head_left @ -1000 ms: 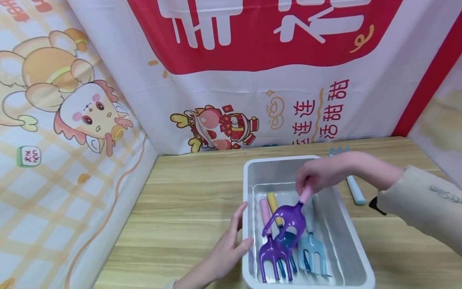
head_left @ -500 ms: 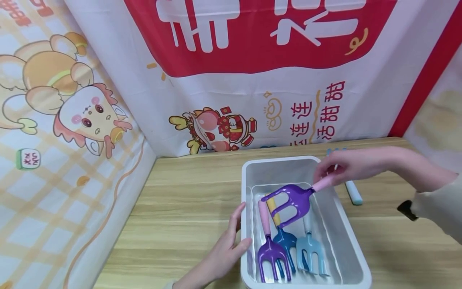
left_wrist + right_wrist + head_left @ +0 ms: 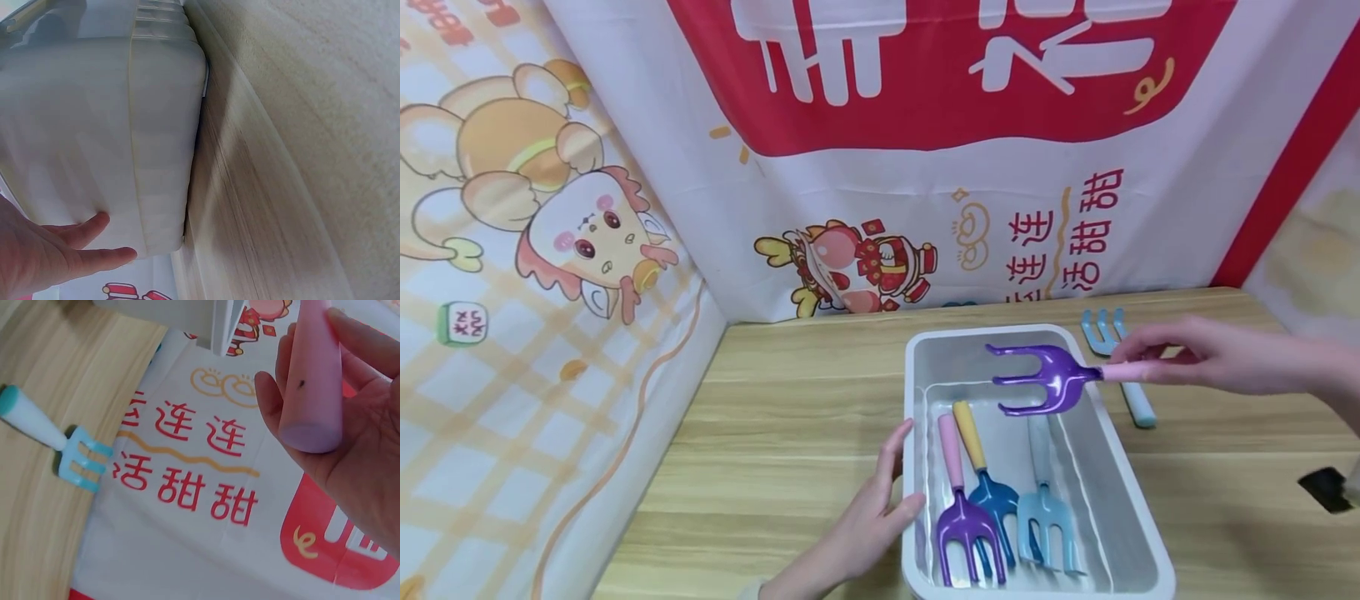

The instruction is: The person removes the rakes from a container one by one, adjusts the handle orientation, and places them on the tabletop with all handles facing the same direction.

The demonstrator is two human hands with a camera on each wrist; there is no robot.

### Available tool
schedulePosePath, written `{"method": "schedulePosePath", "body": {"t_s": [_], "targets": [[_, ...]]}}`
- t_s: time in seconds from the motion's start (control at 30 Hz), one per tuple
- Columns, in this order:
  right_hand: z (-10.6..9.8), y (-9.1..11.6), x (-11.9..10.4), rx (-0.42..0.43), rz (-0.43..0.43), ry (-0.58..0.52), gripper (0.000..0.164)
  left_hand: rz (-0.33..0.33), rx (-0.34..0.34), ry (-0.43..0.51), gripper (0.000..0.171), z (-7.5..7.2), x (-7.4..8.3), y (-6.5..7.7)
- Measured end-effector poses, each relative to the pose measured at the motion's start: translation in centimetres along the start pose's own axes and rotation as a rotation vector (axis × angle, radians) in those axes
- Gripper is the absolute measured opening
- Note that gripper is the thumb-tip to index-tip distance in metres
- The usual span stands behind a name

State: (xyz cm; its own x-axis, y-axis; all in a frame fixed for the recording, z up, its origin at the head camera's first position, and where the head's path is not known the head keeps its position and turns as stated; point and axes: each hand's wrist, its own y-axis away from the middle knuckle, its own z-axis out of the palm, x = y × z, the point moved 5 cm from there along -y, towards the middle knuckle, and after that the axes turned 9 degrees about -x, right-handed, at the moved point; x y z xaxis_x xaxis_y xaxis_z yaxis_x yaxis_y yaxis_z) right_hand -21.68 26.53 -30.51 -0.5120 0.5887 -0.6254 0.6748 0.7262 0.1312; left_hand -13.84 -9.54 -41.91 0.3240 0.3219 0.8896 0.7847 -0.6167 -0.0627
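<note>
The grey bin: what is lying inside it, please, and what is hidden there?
Inside the grey bin lie a purple fork, a dark blue fork and a light blue fork. The outer two partly cover the dark blue one; anything directly beneath them cannot be seen.

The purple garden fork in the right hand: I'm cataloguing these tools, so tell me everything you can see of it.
This garden fork has a glossy purple head with three tines curved at the tips; metal or plastic, I cannot tell. A short neck joins it to a pink handle with a small dark mark near its end. The right hand grips the handle, holding the fork sideways over the gray bin, tines toward the head view's left. No other contact is visible.
</note>
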Motion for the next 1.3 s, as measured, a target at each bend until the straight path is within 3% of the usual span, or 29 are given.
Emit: {"method": "schedulePosePath", "body": {"t_s": [0.13,0.3,0.43,0.73,0.97,1.3], "targets": [[0.3,1.5,1.1,0.094,0.019,0.058,0.028,0.009,-0.003,-0.007,0.073,0.0,0.1,0.0],[0.8,2.6,2.3,0.167,0.165,0.082,0.026,-0.010,-0.009,0.005,0.073,0.0,0.1,0.1],[1.3,3.1,2.9,0.226,0.227,0.098,0.025,-0.008,-0.010,0.003,0.073,-0.1,0.1,0.0],[2.1,4.6,4.4,0.375,0.246,0.113,0.025,0.005,-0.014,-0.013,0.072,-0.1,0.0,-0.1],[2.6,6.0,5.5,0.485,0.164,0.185,0.027,0.001,-0.016,-0.024,0.071,-0.1,-0.1,-0.1],[3.1,7.0,7.8,0.535,0.310,0.099,0.026,-0.010,-0.016,-0.028,0.071,-0.1,0.0,-0.1]]}}
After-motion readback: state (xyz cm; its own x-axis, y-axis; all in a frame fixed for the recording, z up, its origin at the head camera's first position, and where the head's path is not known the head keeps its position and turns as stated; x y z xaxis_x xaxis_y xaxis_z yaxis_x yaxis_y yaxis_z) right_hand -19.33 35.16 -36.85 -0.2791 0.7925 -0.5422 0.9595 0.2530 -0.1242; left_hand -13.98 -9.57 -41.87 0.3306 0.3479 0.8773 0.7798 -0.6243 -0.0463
